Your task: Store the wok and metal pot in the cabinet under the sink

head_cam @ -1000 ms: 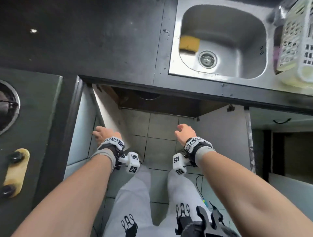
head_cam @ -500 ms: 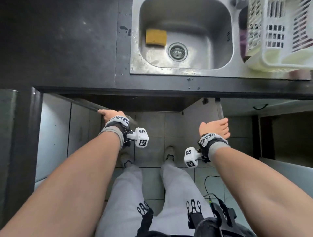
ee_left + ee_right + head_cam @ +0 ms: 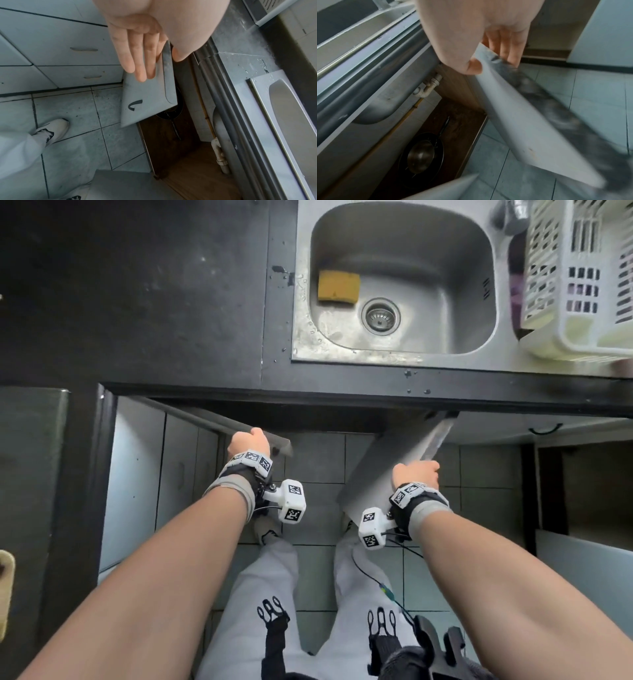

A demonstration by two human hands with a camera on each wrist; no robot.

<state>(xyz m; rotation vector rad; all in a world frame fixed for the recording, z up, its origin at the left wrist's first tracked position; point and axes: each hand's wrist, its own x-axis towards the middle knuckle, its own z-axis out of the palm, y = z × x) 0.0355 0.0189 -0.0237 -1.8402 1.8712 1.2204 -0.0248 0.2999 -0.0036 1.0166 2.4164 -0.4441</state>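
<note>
Right wrist view puts the wok [image 3: 421, 152], metal pot [image 3: 419, 150] nested inside, on the cabinet floor, so with my left hand [image 3: 249, 441] and right hand [image 3: 416, 474] each pinching a door's [image 3: 387, 463] top edge, I'd swing both shut evenly, fingers clear of the tabletop [image 3: 137, 302] lip.

Left hand [image 3: 249, 442] and right hand [image 3: 416, 474] on half-open cabinet doors [image 3: 387, 463] below the sink [image 3: 402, 278]

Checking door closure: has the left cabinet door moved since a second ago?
Yes. The left cabinet door, held by the left hand, has swung in toward the counter edge, narrowing the opening.
</note>
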